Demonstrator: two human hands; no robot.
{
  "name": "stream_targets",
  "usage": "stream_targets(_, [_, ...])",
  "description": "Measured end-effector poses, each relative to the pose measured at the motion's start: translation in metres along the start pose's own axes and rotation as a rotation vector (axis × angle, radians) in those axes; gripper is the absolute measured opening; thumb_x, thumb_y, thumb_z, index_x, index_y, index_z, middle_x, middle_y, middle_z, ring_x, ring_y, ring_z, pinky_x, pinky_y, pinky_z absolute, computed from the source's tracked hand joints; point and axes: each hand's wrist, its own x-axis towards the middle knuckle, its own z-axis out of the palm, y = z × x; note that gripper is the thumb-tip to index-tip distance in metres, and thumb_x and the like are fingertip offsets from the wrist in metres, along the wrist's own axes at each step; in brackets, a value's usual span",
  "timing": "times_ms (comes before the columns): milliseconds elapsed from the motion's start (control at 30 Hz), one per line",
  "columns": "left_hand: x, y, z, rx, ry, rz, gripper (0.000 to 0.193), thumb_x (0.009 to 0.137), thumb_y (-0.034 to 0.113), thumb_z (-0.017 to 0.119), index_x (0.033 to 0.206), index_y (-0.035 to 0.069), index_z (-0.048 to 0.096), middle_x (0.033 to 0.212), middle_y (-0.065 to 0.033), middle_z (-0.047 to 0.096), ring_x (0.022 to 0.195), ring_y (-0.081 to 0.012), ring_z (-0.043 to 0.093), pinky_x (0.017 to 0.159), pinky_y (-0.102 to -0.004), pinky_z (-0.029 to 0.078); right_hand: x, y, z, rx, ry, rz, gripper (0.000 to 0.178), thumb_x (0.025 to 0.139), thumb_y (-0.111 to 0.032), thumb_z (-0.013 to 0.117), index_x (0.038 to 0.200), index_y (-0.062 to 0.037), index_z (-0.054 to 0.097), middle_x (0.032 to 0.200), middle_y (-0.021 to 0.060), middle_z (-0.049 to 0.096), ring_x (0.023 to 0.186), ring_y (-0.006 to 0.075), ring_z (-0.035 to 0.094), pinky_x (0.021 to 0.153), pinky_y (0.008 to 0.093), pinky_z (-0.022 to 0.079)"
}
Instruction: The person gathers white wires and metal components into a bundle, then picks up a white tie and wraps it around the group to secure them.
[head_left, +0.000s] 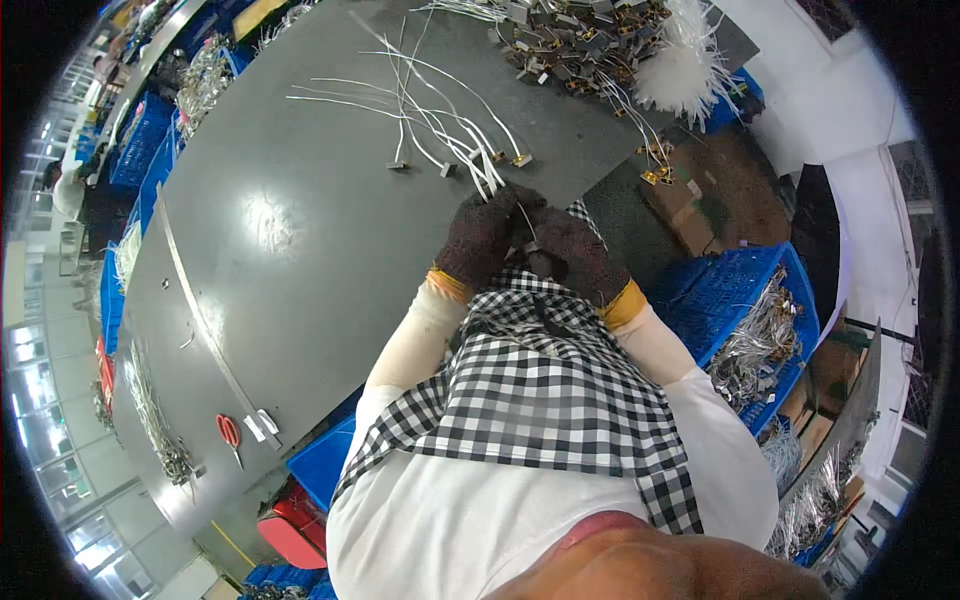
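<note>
White wires point(440, 130) with small metal-and-brown end pieces are what we have in hand; a fan of them lies loose on the grey table point(300, 250), their tips gathered at the near edge just ahead of our gloves. We judge the job to be early or midway — the big heap of dark end pieces point(580, 40) at the far end of the table, with a white tuft of wire ends point(685, 70) beside it, looks far larger than the dozen or so strands laid out near us; which heap is finished stock and which is waiting we cannot tell.

Our left hand point(480, 235) and right hand point(575, 255), both in dark knitted gloves with yellow cuffs, are drawn close together over the checked apron point(540, 390); they seem to pinch one thin wire point(524, 218) between them, though the fingertips themselves are hidden by the gloves.

Going down in size: blue plastic crates point(730, 290) stand to our right, one holding a tangle of silvery wire parts; a brown cardboard box point(700, 200) with a pale label patch sits past the table's corner; a red box point(295, 530) stands on the floor to our left — and red-handled scissors point(229, 432) lie near a long metal strip point(200, 310).
</note>
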Motion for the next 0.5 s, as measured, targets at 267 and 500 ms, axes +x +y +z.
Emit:
stream_targets(267, [0.005, -0.005, -0.007, -0.023, 0.161, -0.138, 0.027, 0.095, 0.007, 0.053, 0.121, 0.003, 0.063, 0.114, -0.0092, 0.068, 0.1, -0.0207, 0.066, 0.084, -0.0312, 0.054, 0.016, -0.005, 0.012, 0.234, 0.132, 0.132, 0.039, 0.094, -0.02, 0.06, 0.129, -0.0023, 0.053, 0.097, 0.0051, 0.064, 0.07, 0.0097, 0.054, 0.061, 0.0245, 0.046])
stream_targets(500, [0.002, -0.012, -0.007, -0.705, 0.241, -0.458, 0.029, 0.096, 0.024, 0.059, 0.11, 0.001, 0.067, 0.094, -0.0067, 0.067, 0.082, -0.0138, 0.062, 0.07, -0.0291, 0.049, 0.053, -0.012, 0.02, 0.408, 0.13, 0.087, 0.037, 0.09, -0.016, 0.065, 0.124, -0.0039, 0.058, 0.098, 0.0072, 0.064, 0.077, 0.0154, 0.061, 0.069, 0.029, 0.051])
